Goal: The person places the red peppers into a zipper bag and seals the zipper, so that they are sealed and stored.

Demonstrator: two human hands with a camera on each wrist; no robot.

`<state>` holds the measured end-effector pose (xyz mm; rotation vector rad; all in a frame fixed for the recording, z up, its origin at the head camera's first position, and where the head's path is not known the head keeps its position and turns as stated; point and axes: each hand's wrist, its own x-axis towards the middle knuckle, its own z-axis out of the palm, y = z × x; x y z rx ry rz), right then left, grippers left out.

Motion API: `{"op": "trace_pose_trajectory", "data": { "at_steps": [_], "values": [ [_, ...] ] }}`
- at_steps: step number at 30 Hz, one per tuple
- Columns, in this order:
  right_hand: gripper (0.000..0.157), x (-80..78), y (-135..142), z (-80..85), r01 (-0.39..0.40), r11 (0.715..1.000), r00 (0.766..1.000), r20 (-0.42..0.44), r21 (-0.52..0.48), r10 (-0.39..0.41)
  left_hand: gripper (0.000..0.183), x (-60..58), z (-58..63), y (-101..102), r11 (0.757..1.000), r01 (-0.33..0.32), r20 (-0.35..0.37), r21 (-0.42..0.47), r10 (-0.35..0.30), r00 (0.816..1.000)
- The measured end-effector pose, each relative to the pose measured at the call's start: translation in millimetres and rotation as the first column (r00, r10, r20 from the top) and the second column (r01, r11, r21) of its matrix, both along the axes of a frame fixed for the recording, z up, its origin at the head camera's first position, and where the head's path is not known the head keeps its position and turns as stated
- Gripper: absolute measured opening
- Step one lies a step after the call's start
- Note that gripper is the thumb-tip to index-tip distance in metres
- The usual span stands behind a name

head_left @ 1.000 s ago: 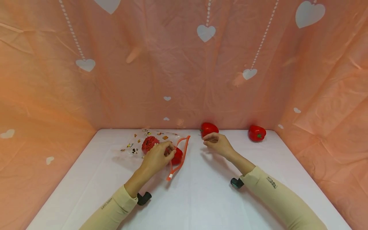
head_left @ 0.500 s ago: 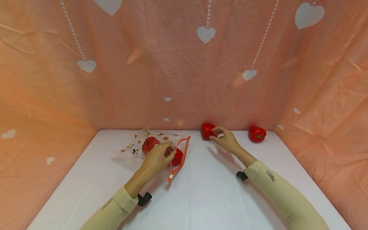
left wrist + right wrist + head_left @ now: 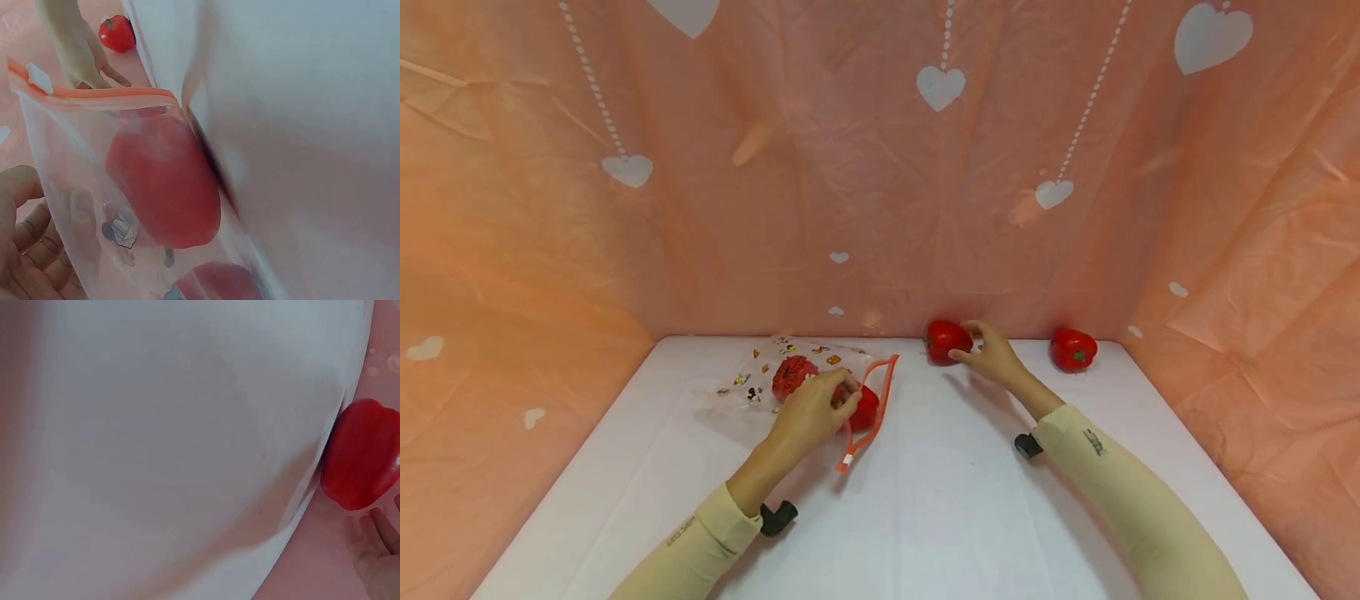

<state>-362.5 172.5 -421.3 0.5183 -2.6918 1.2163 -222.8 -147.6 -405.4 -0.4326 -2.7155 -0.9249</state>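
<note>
In the head view my left hand [image 3: 812, 410] is at a clear zip bag [image 3: 887, 387] with an orange zip edge and printed cartoon figures. Its fingers pinch the bag's upper film near the mouth, which gapes; some fingers show through the plastic in the left wrist view. Inside the bag lie a red bell pepper [image 3: 165, 187] and a second red one [image 3: 222, 282]. My right hand [image 3: 996, 357] is beside another red bell pepper [image 3: 947, 342] at the table's back edge, thumb and fingers spread. In the right wrist view, fingertips [image 3: 374, 526] stand just off this pepper.
One more red bell pepper [image 3: 1072, 349] lies at the back right of the white table [image 3: 925, 517]. Orange curtains [image 3: 880, 200] with white hearts stand close behind and at both sides. Black camera mounts [image 3: 778, 518] stick out under both wrists.
My right hand has moved right and back from in front of the middle pepper to its right side, its thumb and fingers spread toward it. My left hand and the bag stay put.
</note>
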Motion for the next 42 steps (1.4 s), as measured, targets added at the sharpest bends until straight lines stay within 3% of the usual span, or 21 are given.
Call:
{"op": "trace_pose_trajectory", "data": {
  "at_steps": [14,23,27,36,42],
  "values": [
    [0.087,-16.7,-4.0,-4.5,0.01,0.997,0.976,0.218,0.075,-0.027,0.007,0.7,-0.4,1.2,1.0,-0.003,0.004,0.002,0.003,1.0],
    [0.08,-14.8,-1.5,-1.1,0.022,0.999,0.964,0.265,0.033,-0.03,0.008,0.9,0.0,2.4,1.0,-0.005,0.0,-0.004,0.005,1.0],
    [0.075,-14.9,-0.2,-1.1,0.018,0.998,0.968,0.249,0.057,-0.032,0.007,0.9,-0.5,1.7,1.0,0.0,-0.004,-0.011,0.0,1.0],
    [0.056,-17.0,-1.5,-6.2,0.004,0.994,0.992,0.126,0.107,-0.017,0.006,0.6,-1.1,1.0,1.0,0.006,-0.005,-0.007,-0.006,1.0],
    [0.059,-11.6,-3.3,-7.4,0.025,0.996,0.989,0.146,0.082,-0.036,0.006,0.3,-1.4,1.6,1.0,0.004,0.007,-0.005,-0.004,1.0]
  ]
}}
